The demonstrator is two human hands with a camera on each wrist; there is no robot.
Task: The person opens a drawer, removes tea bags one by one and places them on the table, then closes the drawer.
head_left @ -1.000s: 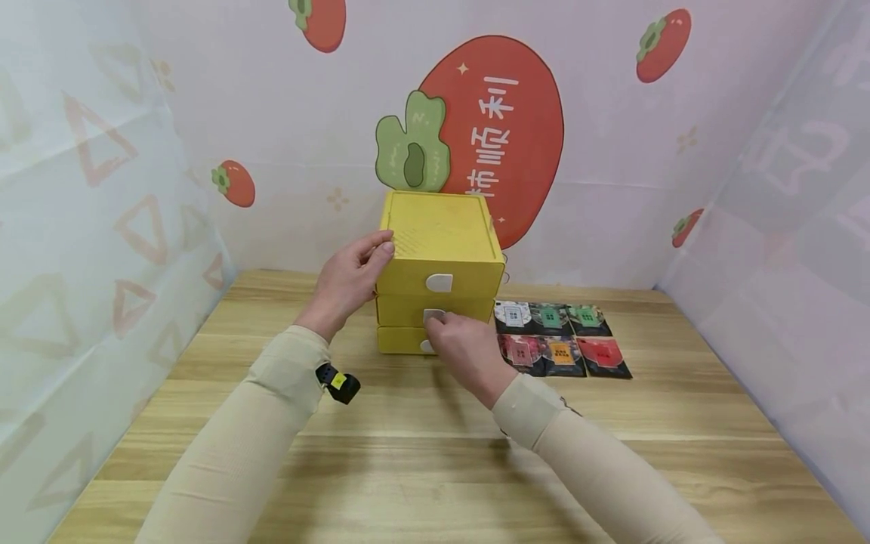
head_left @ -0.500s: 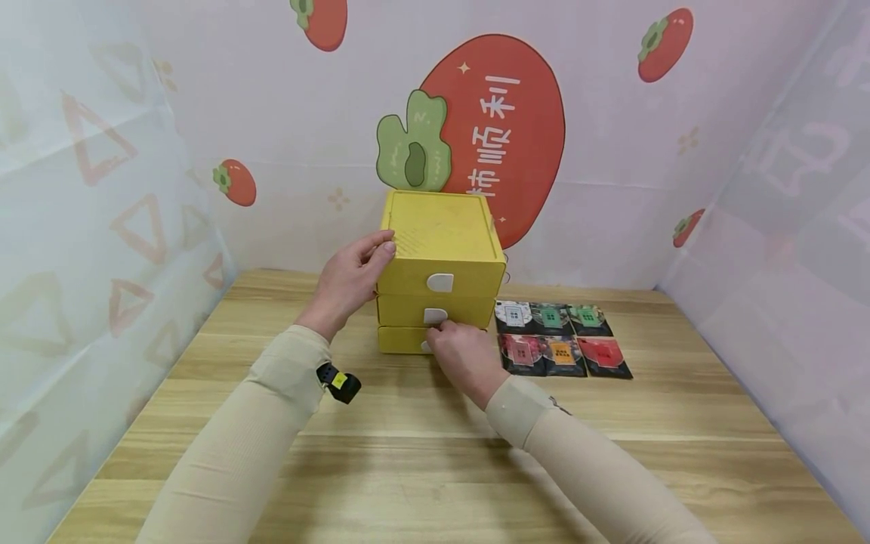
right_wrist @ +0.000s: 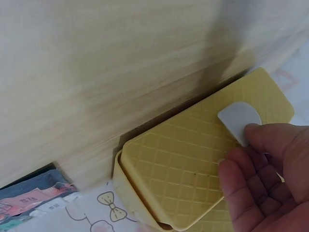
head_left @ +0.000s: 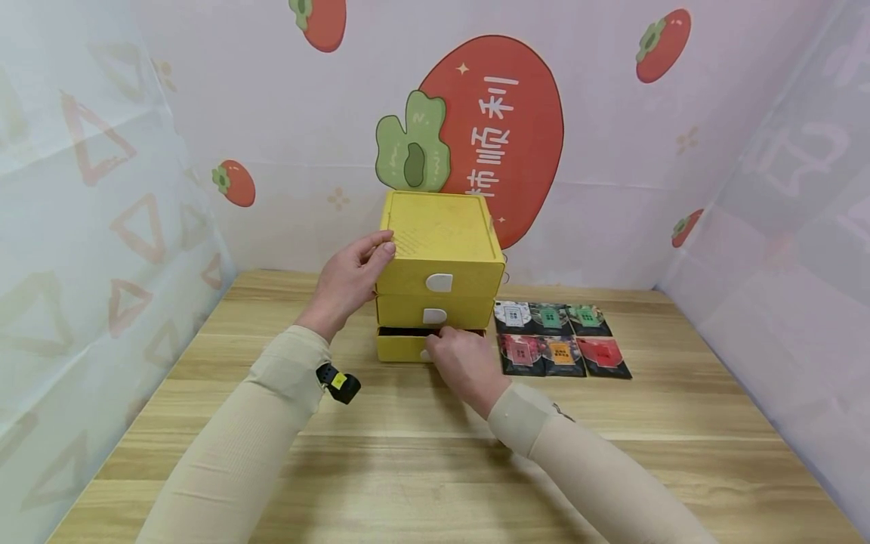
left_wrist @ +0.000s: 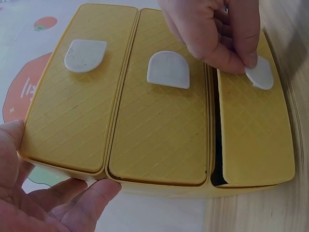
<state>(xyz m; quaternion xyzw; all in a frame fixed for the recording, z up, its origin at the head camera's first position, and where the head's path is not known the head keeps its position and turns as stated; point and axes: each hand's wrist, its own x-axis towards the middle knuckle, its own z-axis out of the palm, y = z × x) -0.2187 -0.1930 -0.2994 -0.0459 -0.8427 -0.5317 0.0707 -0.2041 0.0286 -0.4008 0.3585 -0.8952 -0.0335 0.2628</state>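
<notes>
A yellow drawer box (head_left: 442, 227) with three stacked drawers stands toward the back of the table. My left hand (head_left: 348, 279) rests against its upper left side, and in the left wrist view the fingers (left_wrist: 91, 200) touch the side wall. With my right hand (head_left: 469, 366) I hold the white handle (right_wrist: 239, 121) of the bottom drawer (head_left: 401, 349), thumb against the tab and fingers over the drawer's top edge. That drawer is pulled out a little, leaving a dark gap above its front. The middle drawer (left_wrist: 159, 121) and top drawer (left_wrist: 79, 111) sit closed, each with a white handle.
Several flat packets, such as the red packet (head_left: 603, 355), lie in two rows right of the box. The wooden table (head_left: 408, 453) extends in front. A printed cloth backdrop (head_left: 306, 151) stands behind and along both sides.
My right hand has shifted down from the middle drawer's handle to the bottom one, and the bottom drawer has slid slightly out toward me. The left hand has stayed in place.
</notes>
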